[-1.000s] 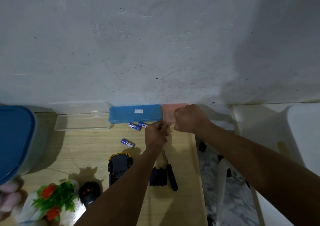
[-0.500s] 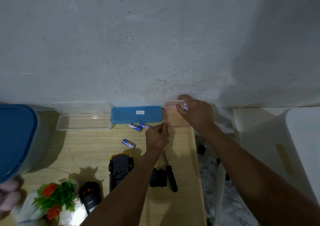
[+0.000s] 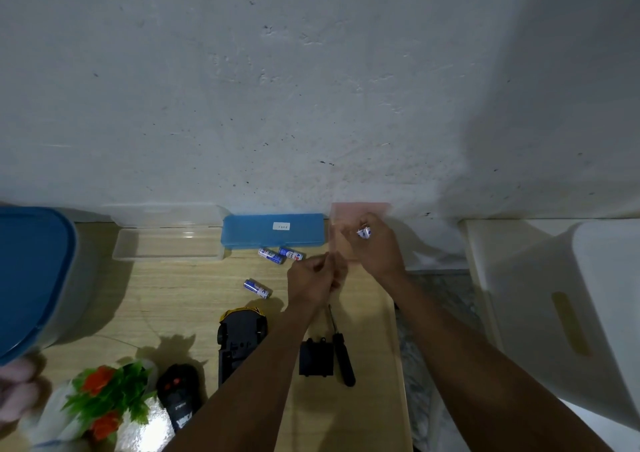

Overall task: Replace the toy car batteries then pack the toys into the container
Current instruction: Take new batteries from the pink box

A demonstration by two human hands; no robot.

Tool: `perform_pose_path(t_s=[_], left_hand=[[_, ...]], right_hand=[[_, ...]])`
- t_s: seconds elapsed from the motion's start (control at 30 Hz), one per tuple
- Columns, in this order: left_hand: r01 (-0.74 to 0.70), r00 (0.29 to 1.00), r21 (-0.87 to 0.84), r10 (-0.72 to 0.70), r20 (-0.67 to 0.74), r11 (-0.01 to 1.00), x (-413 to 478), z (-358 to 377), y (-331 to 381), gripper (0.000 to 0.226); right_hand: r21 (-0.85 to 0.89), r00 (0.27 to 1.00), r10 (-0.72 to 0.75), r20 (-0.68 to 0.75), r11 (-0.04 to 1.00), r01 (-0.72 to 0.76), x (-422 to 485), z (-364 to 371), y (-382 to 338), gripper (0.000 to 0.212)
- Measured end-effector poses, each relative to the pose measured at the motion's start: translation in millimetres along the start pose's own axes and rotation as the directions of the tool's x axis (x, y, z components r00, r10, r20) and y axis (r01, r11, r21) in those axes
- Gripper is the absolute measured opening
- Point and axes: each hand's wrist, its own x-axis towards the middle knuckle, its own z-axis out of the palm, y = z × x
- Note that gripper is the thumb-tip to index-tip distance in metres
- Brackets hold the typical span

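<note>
The yellow and black toy car [image 3: 239, 337] lies upside down on the wooden table [image 3: 173, 292], its black battery cover [image 3: 317, 356] and a screwdriver [image 3: 341, 351] to its right. Three blue and white batteries lie loose: two [image 3: 280, 255] by the blue case [image 3: 273, 231], one [image 3: 257, 288] nearer the car. My right hand [image 3: 375, 247] pinches a battery [image 3: 363, 232] over a translucent pink box [image 3: 360, 216] at the wall. My left hand [image 3: 313, 278] holds the pink box's near edge with curled fingers. The black remote [image 3: 178, 396] lies at the front left.
A clear lid [image 3: 169, 243] lies left of the blue case. A big container with a blue lid [image 3: 31, 278] stands at the far left, artificial flowers [image 3: 104, 396] in front of it. The table's right edge drops beside a white plastic stool [image 3: 571, 313].
My right hand opened the pink box, lifted out a battery and now holds it a little lower over the box. My left hand stayed at the box's near edge.
</note>
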Motion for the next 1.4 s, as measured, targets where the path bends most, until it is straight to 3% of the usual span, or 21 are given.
perform_pose_path(t_s=[0.07, 0.17, 0.27, 0.33, 0.43, 0.57, 0.67, 0.77, 0.83, 0.97, 1.07, 1.17, 1.4], left_hand=[[0.002, 1.000, -0.039, -0.002, 0.011, 0.999, -2, 0, 1, 0.020], [0.001, 1.000, -0.071, 0.001, 0.022, 0.998, -3, -1, 3, 0.019], [-0.018, 1.000, -0.042, 0.019, 0.020, 0.999, -1, -1, 1, 0.021], [-0.023, 1.000, -0.003, 0.023, 0.022, 1.000, 0, -1, 0, 0.020], [-0.015, 1.000, 0.024, 0.015, 0.009, 1.000, 3, -1, -1, 0.021], [-0.015, 1.000, 0.055, 0.016, -0.015, 0.998, 3, 1, -2, 0.023], [-0.008, 1.000, 0.050, 0.009, -0.029, 0.999, 4, 1, -3, 0.024], [-0.005, 1.000, 0.049, 0.007, -0.029, 0.999, 4, 2, -4, 0.022], [-0.016, 0.999, 0.059, 0.018, -0.030, 0.998, 5, 2, -6, 0.022], [0.022, 1.000, 0.018, -0.022, -0.005, 1.000, 5, -1, -7, 0.029], [0.059, 0.997, -0.082, -0.056, 0.044, 0.995, 3, -4, -6, 0.031], [-0.018, 0.996, 0.036, 0.014, 0.089, 0.999, 3, -5, -10, 0.028], [-0.027, 0.994, 0.005, 0.026, 0.104, 1.000, 9, -2, -8, 0.024]], right_hand=[[-0.161, 0.980, -0.037, 0.197, 0.985, 0.070, 1, -3, 6, 0.013], [-0.358, 0.926, -0.066, 0.371, 0.910, 0.209, 3, -7, 8, 0.001], [-0.441, 0.891, -0.036, 0.453, 0.859, 0.259, 5, -7, 4, 0.026], [-0.399, 0.885, -0.039, 0.464, 0.883, 0.248, 5, -10, 4, 0.040], [-0.348, 0.892, -0.083, 0.444, 0.901, 0.257, 3, -14, 6, 0.050], [-0.321, 0.927, -0.117, 0.356, 0.917, 0.238, -4, -22, 10, 0.046], [-0.315, 0.962, -0.257, 0.096, 0.909, 0.274, -18, -27, 10, 0.026], [-0.316, 0.862, -0.417, -0.289, 0.891, 0.325, -38, -28, 8, 0.008], [-0.329, 0.833, -0.408, -0.372, 0.898, 0.293, -46, -27, 7, 0.016], [-0.227, 0.970, -0.182, -0.159, 0.963, 0.144, -49, -23, 21, 0.037], [-0.276, 0.986, -0.166, -0.014, 0.949, 0.156, -52, -17, 33, 0.035], [-0.291, 0.989, -0.146, -0.004, 0.947, 0.138, -54, -12, 38, 0.037], [-0.359, 0.989, -0.144, 0.010, 0.923, 0.138, -49, -8, 45, 0.037]])
